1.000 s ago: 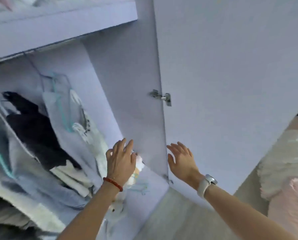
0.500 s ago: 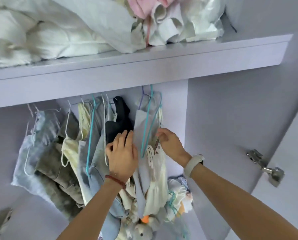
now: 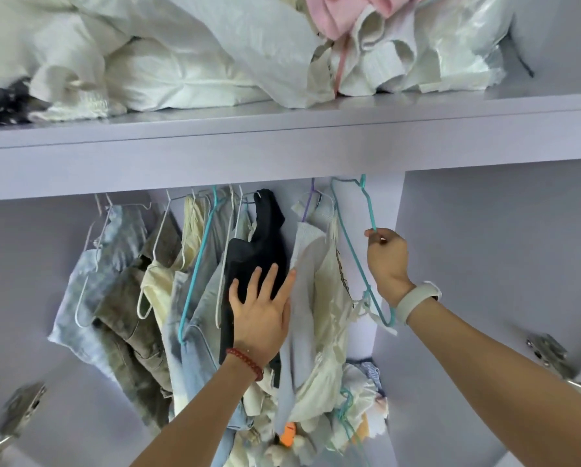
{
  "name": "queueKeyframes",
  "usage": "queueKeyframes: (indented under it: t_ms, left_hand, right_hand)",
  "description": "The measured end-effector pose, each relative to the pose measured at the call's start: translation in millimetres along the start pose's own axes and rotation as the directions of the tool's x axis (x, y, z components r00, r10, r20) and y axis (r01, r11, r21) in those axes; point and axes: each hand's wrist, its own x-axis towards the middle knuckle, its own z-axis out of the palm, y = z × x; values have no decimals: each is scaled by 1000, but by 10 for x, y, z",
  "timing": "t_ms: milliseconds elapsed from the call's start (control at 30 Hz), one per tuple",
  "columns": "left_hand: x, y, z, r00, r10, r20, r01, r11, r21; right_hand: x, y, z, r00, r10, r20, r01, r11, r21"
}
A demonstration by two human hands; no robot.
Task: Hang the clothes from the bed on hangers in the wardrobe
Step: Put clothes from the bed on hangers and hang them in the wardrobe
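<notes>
Nearest to us, at about six o'clock, our two forearms reach up into the wardrobe. Our left hand (image 3: 262, 315) lies flat with fingers spread, pressing the black garment (image 3: 258, 244) and its neighbours aside toward nine o'clock, its grip wide and holding nothing. At about three o'clock our right hand (image 3: 388, 257) pinches the upper arm of a bare teal hanger (image 3: 356, 251), its grip narrow on the wire. We judge this hanger light and springy, thin enough to twist or slip, so the sloped arm close to the hook is a sound place to hold while unhooking it. The clothes to be hung are not in view; no bed shows here. Just left of the hanger hangs a pale cream garment (image 3: 319, 298) whose thin straps seem to lie across the hanger's lower corner; they may snag as it comes free. Farther back, the hooks crowd under the shelf (image 3: 282, 129) at twelve o'clock; the rail itself is hidden. On that shelf sits piled white bedding (image 3: 181, 62) with a pink cloth (image 3: 343, 15).
</notes>
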Motion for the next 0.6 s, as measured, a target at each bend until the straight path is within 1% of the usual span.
queueKeyframes:
  t_ms: [67,133,233,333,400,500,600]
  left_hand:
    - [13,27,23,1000,-21,2,21,1000,-15]
    - [14,63,37,999,-43,19,43,998,-36]
    - [-12,132,50,998,-53,16,55,995,-87]
    - [-72,258,56,1000,-18,-25,14,989,-150]
    - [-142,392,44,999,18,-44,-26,977,-210]
    - [-295,655,6,994,104,-18,-105,944,-312]
    - [-498,907,11,985,169,28,-139,883,-449]
  right_hand:
    - [-18,-7,-105,999,-25,-46,27,999,41]
    - [-123,77,-236,996,-10,-87,18,996,86]
    - [-409,343,-496,995,-17,-98,24,997,77]
    - [-692,602,-848,994,-39,-104,38,999,-11]
    - [-872,724,-1121,992,-46,-119,34,994,-103]
    - [-1137,855,-1538,975,-47,-216,-15,962,-274]
    - [-1469,926,-1904,948,-115,-296,2,934,-358]
